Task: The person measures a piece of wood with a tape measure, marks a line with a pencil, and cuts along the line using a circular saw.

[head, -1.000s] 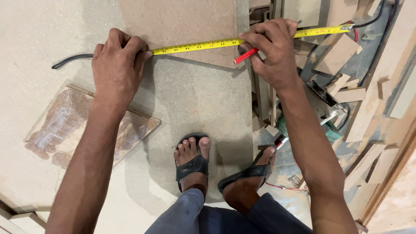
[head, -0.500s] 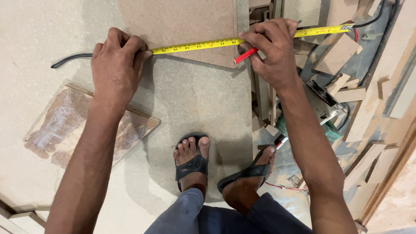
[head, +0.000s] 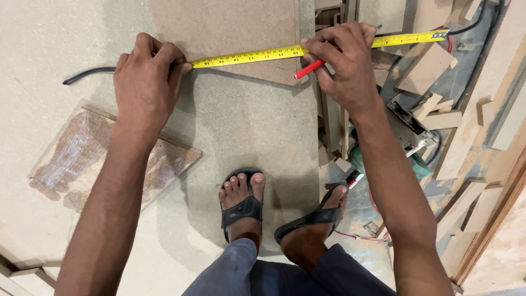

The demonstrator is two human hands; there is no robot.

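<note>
Across the far edge of the brown board (head: 230, 33), a yellow tape (head: 257, 55) lies stretched left to right, its hook end (head: 438, 35) reaching out over the scrap pile on the right. The left hand (head: 145, 82) has its grip closed on the tape's left end, pinning it flat to the board; whether a case sits under the palm I cannot tell. The right hand (head: 342, 63) presses the tape down near the board's right edge, its grip clamped on a red pencil (head: 308, 69) whose tip points down at the board just below the tape. To mark well, I'd judge the tape should stay taut and square to the edge, and the pencil tip tight against the tape's edge. A black cable (head: 87, 74) trails off left. Nearer lie a stained offcut (head: 82, 159) and the sandalled feet (head: 244, 200). No containers show; offcuts (head: 433, 109) litter the floor at right.
</note>
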